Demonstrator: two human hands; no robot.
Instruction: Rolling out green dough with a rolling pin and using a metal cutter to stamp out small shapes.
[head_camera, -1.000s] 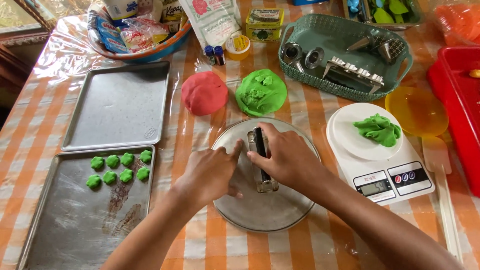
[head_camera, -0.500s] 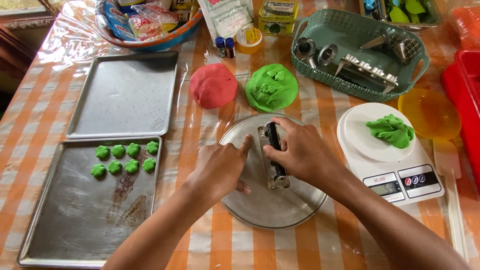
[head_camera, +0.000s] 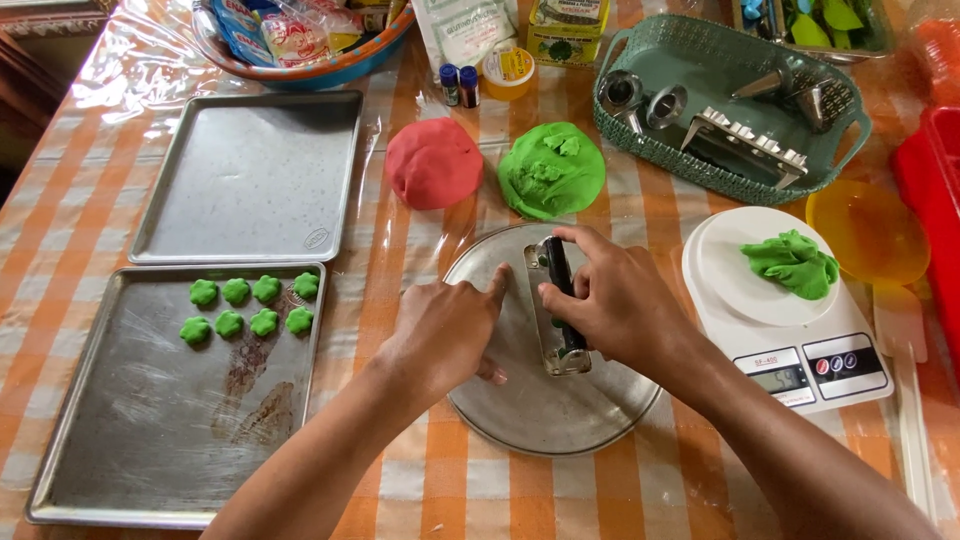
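Head view: a narrow metal cookie press is seen lying on a round metal plate at the table's middle. It is gripped from above by the closed right hand; being rigid, smooth and probably slippery, it is best held along its long sides. The left hand, loosely curled, holds nothing, its forefinger touching the press. Soft green dough and red dough lie beyond the plate.
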